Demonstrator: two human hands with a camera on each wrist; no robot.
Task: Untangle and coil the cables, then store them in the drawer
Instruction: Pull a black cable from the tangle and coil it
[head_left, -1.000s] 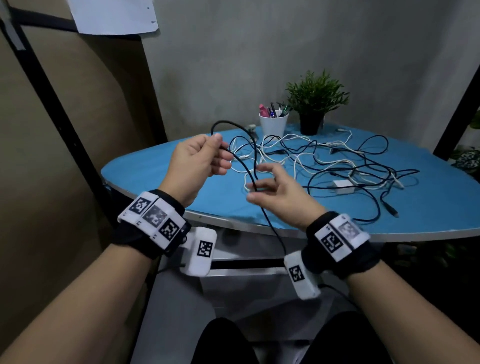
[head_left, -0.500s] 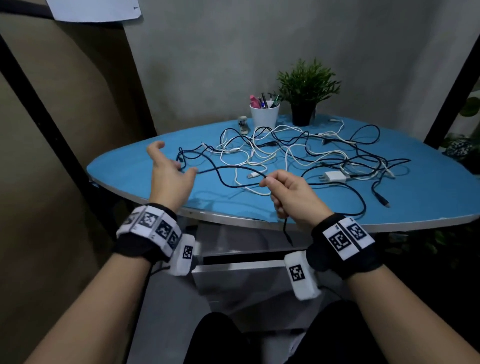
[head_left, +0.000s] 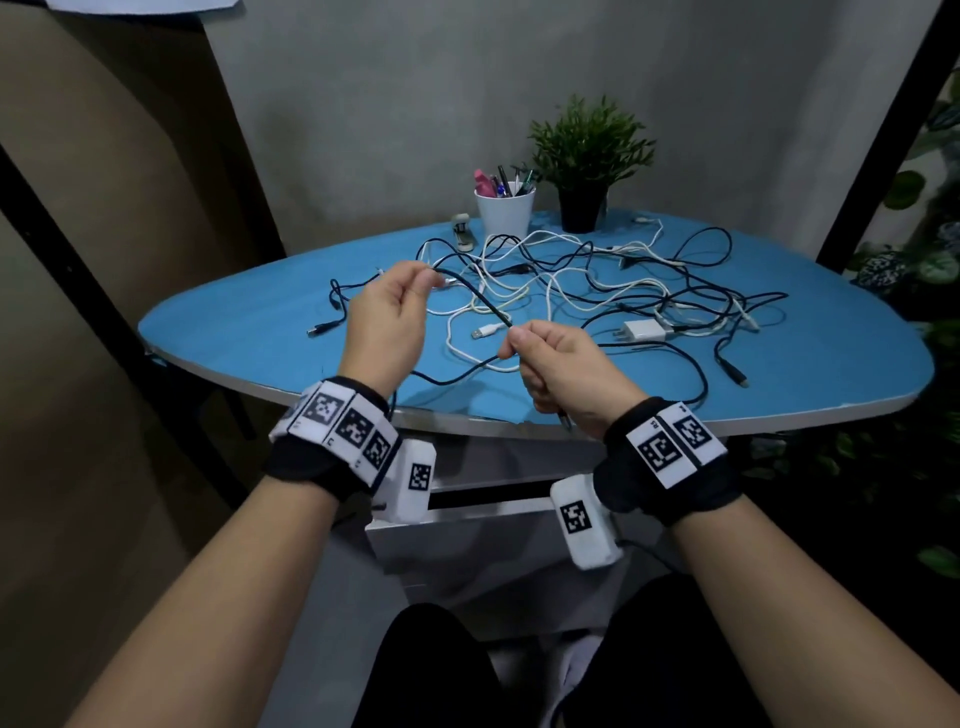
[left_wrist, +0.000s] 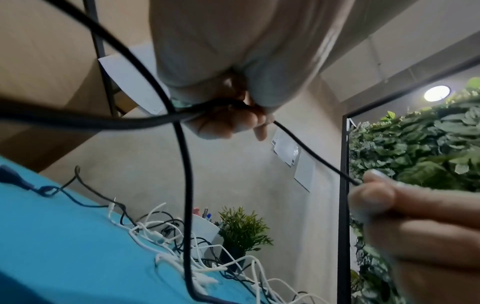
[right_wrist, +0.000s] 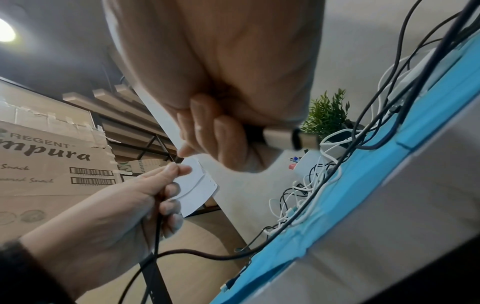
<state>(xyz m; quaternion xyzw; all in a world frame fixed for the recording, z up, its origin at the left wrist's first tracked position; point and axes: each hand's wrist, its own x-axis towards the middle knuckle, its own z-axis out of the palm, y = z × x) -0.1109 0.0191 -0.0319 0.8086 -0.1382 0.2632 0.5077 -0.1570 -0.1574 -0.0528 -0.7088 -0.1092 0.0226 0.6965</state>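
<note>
Black cable (head_left: 475, 301) pinched between both hands, stretched above near counter (head_left: 218, 332) edge.
Left hand (head_left: 387, 322) pinching far stretch, right hand (head_left: 563, 371) clamping plug end; held taut, probably for coiling. Remaining tangle (head_left: 597, 286) lying farther back.

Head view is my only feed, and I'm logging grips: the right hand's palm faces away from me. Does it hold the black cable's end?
Observer: Yes. In the right wrist view the right hand curls round the black cable, and a pale metal plug sticks out of the fist.
Operator: And the left hand's grip?
Observer: That same view shows the left hand pinching the cable between thumb and forefinger, the cable then running down across the palm.
Operator: Any crossing near it?
Observer: The left wrist view shows two black strands crossing just beneath that hand.
</note>
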